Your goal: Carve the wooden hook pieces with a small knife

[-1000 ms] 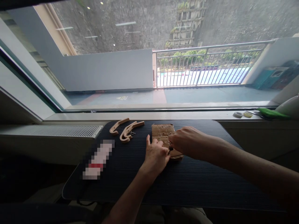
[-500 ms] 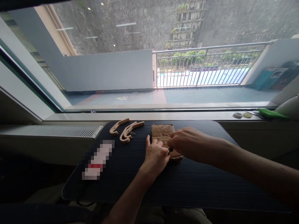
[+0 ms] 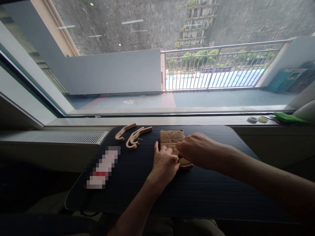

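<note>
A ridged brown cardboard piece, pitted with small holes and torn spots, lies on the dark table. My left hand rests over its lower left part, little finger stretched out, the other fingers bent; what thumb and forefinger pinch is hidden. Close above the cardboard's right side, my right hand is closed in a fist. A small dark tool sticks out below it towards my left fingertips; its kind does not show. To the left lie several curved wooden hooks with a few screws beside them.
A blurred-out pale item with a red band lies on the table's left side. Behind the table runs a window sill, holding tape rolls and a green item at right. A white radiator stands at left.
My right fist has turned slightly and shifted a little left over the cardboard. My left hand stays in place. The view has tilted slightly.
</note>
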A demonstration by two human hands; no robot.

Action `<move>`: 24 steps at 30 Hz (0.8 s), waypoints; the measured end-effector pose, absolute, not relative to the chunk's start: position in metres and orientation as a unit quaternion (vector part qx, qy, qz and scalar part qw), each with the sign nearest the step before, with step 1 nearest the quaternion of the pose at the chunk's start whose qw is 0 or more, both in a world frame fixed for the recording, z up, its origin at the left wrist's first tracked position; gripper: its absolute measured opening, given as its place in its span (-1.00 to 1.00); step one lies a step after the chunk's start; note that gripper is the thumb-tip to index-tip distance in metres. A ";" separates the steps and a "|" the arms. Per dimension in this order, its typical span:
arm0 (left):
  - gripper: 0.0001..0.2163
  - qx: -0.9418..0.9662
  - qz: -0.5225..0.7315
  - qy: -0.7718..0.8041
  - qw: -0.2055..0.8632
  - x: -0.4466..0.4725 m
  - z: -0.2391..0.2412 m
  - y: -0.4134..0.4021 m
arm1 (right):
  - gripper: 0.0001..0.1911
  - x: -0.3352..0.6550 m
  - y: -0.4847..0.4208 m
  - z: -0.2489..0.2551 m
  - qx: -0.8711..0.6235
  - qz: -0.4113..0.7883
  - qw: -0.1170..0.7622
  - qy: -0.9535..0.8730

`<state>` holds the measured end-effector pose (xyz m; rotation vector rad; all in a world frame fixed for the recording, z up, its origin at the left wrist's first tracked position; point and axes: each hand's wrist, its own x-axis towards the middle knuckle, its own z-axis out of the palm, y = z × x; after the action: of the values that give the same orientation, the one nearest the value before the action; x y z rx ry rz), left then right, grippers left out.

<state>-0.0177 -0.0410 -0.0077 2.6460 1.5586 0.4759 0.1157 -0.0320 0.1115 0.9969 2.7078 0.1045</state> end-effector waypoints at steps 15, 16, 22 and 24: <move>-0.58 0.778 0.248 0.555 0.160 -0.059 -0.017 -0.069 | -0.77 0.129 -0.029 0.100 0.411 0.018 0.030 0.911; -0.65 0.772 0.251 0.565 0.151 -0.058 -0.015 -0.077 | -0.78 0.132 -0.029 0.100 0.412 0.015 0.031 0.911; -0.77 0.789 0.237 0.530 0.202 -0.049 0.006 -0.092 | -0.82 0.145 -0.026 0.101 0.418 -0.019 0.016 0.908; -0.78 0.775 0.249 0.565 0.131 -0.051 0.005 -0.073 | -0.82 0.150 -0.027 0.101 0.427 -0.023 0.005 0.904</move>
<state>-0.0513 -0.0727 0.0046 2.2519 1.6420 0.7230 0.1496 -0.0275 0.1009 1.3357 2.8306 -0.0716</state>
